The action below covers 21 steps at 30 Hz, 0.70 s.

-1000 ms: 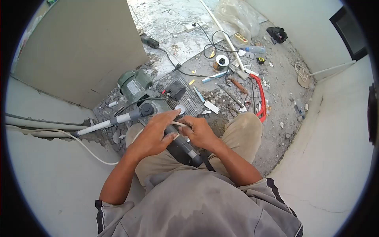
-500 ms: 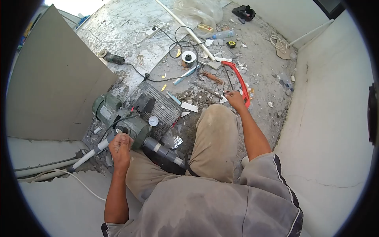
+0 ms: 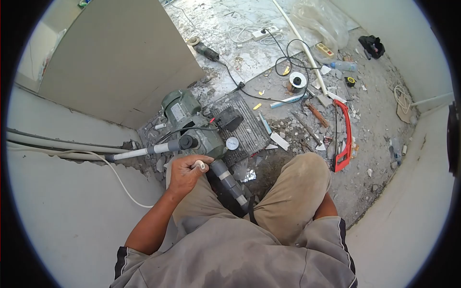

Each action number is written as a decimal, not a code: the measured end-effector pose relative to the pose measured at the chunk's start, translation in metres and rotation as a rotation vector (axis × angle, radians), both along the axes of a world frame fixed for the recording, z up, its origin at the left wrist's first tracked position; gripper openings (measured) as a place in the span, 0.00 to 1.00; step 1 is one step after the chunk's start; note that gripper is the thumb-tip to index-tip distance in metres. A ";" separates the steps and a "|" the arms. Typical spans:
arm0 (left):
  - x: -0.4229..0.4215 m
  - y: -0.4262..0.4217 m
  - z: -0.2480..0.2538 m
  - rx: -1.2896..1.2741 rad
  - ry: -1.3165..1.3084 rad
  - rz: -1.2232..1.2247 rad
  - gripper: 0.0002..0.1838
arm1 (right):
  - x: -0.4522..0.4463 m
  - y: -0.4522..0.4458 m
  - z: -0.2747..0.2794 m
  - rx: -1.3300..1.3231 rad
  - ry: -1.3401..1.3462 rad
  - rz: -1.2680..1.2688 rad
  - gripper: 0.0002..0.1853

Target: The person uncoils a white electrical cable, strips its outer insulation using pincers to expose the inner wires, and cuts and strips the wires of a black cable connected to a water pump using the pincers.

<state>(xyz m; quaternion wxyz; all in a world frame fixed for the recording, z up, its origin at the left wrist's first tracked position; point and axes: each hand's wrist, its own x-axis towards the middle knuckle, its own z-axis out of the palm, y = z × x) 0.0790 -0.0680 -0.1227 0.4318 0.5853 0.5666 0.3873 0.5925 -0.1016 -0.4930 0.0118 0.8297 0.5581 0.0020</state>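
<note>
My left hand is closed, with a small white tube-like piece showing between thumb and fingers. It is just in front of a green water pump, close to the black fitting where a white pipe joins. A grey pipe runs from the pump towards my lap, and a pressure gauge sits at its right side. My right hand is hidden behind my right knee; only part of that arm shows. A red hacksaw lies on the floor beyond that knee.
An angle grinder and its cord lie on pale slabs. Rubble, a hammer, a tape measure, a plastic bottle and a long white pipe cover the floor. A grey panel stands at left; walls flank me.
The view has swung left, so the pump and floor items appear further right. My right hand has left the hacksaw and dropped behind my knee. My left hand has moved slightly away from the pump's fitting.
</note>
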 end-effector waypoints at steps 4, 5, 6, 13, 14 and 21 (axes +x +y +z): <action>-0.004 -0.008 -0.018 0.017 -0.034 -0.037 0.24 | 0.001 -0.009 0.000 -0.021 0.091 -0.040 0.32; -0.006 -0.011 -0.022 0.024 -0.046 -0.042 0.24 | 0.002 -0.011 0.000 -0.020 0.114 -0.052 0.32; -0.007 -0.014 -0.029 0.007 -0.041 -0.037 0.27 | 0.001 -0.013 0.001 -0.020 0.139 -0.061 0.31; -0.012 -0.018 -0.031 0.057 0.055 -0.239 0.17 | 0.002 -0.028 0.032 0.095 0.441 -0.153 0.29; -0.012 -0.018 -0.032 0.044 0.035 -0.223 0.17 | 0.003 -0.031 0.040 0.125 0.508 -0.177 0.28; -0.005 0.000 -0.015 0.139 -0.076 -0.147 0.18 | 0.000 -0.024 0.160 0.332 1.011 -0.308 0.26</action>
